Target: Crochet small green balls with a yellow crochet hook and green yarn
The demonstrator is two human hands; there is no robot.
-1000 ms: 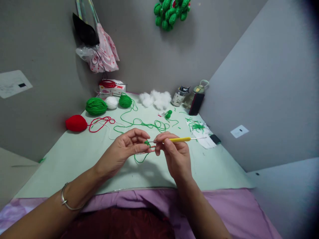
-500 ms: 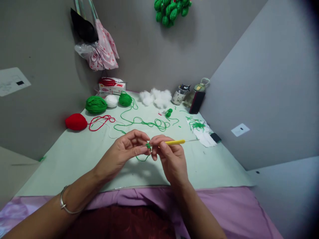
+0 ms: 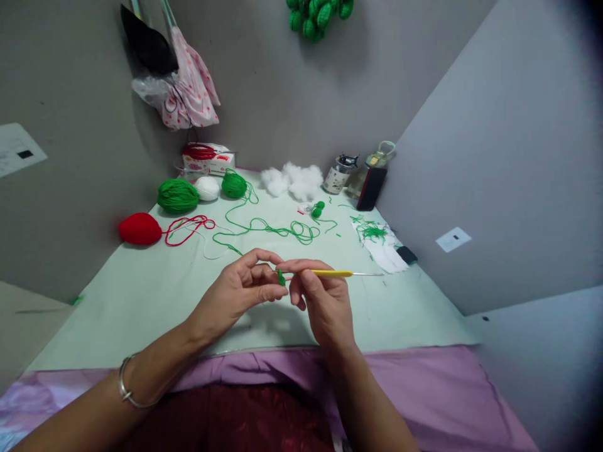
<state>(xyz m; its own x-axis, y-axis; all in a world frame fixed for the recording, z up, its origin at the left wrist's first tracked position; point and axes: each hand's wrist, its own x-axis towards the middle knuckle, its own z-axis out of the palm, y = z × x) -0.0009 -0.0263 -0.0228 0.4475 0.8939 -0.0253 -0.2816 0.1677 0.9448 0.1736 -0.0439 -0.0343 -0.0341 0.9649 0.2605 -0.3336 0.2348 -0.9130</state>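
Observation:
Above the front of the table, my left hand [image 3: 240,289] pinches a small green crochet piece [image 3: 281,277] between thumb and fingers. My right hand [image 3: 325,298] grips a crochet hook [image 3: 332,273] by its yellow handle, the metal shaft pointing left into the green piece. The hook's other thin metal end sticks out to the right. Green yarn [image 3: 264,233] runs in loose loops over the table behind my hands, from a green yarn ball [image 3: 234,184] down to my left hand. My fingers partly cover the crochet piece.
At the left lie a red yarn ball [image 3: 140,229], a larger green ball [image 3: 178,196] and a white ball [image 3: 207,188]. White stuffing [image 3: 294,181], a pen holder [image 3: 337,176], a bottle [image 3: 380,154] and a phone [image 3: 372,188] line the back. Green scraps [image 3: 372,232] lie on white paper at right.
The green piece has turned in my left fingers and now hangs lower from the hook. My left fingers have opened a little around it. The whole view has shifted slightly.

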